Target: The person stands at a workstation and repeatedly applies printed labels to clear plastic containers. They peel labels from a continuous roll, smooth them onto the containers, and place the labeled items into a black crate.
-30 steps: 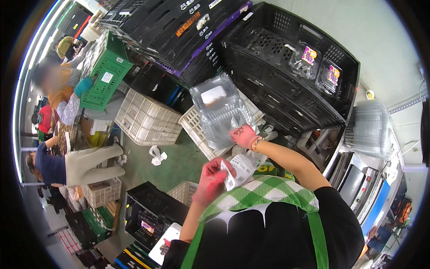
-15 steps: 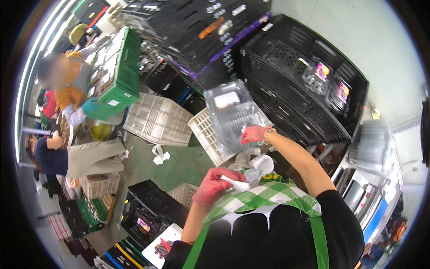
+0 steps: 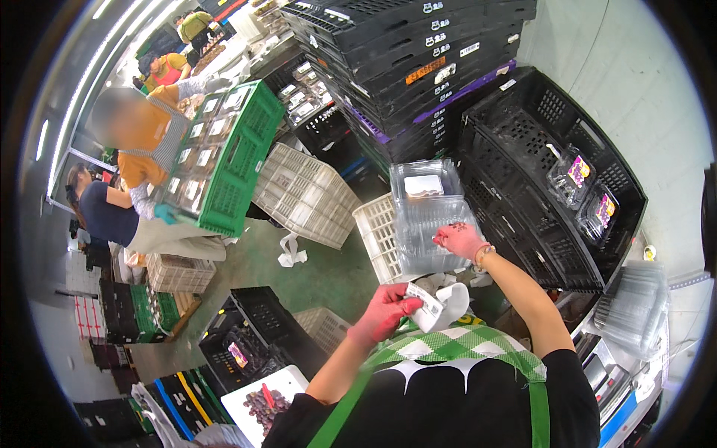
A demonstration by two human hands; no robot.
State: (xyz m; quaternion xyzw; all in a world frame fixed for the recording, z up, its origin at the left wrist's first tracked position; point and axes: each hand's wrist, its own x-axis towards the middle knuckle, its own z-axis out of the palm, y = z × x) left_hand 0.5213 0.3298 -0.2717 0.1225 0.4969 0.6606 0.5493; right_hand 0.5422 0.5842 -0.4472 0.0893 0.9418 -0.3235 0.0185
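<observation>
My left hand (image 3: 385, 312), in a pinkish-red glove, is closed on a curling strip of white labels (image 3: 431, 308) in front of my apron. Ahead and to its right, a stack of clear plastic clamshell boxes (image 3: 427, 216) rests over a white slatted crate (image 3: 373, 235). The top box lies with its lid folded back, and a white label (image 3: 423, 186) shows on the far half. My right hand (image 3: 459, 240), also gloved, is at the near half of that box with fingers bent together. Whatever its fingertips may pinch is too small to make out.
Black crates (image 3: 553, 172) rise at the right, the top one holding two labelled packs. Another stack of clear boxes (image 3: 635, 310) stands at far right. At left a co-worker carries a green crate (image 3: 231, 164) of packs. Grapes lie on a white board (image 3: 265, 399) at lower left.
The view has shifted, so the scene sits further right. My left hand has turned the label strip so its printed face shows. My right hand stays at the clear box, fingers bent.
</observation>
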